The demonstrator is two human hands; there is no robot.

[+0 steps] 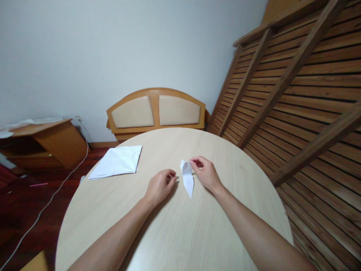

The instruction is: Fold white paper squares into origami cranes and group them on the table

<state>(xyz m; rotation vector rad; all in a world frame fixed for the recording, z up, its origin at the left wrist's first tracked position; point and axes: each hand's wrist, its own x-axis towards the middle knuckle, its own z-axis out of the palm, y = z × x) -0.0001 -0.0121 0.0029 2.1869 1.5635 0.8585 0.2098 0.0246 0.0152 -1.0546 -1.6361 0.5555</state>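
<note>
A small folded piece of white paper (188, 181) stands out near the middle of the round table (220, 229). Its lower end tapers to a point toward me, and its upper end has a raised, opened fold. My right hand (205, 172) pinches the upper right edge of this paper between thumb and fingertips. To the left of the paper, my left hand (161, 184) rests on the tabletop with its fingers curled and a gap between thumb and forefinger. It is apart from the paper and nothing shows in it.
A stack of white paper sheets (120, 162) lies at the table's left edge. Behind the table stands a wooden headboard (156, 109) with cream panels. Wooden slats (304, 94) lean along the right. A low cabinet (60, 145) and a white cable (53, 195) are at left.
</note>
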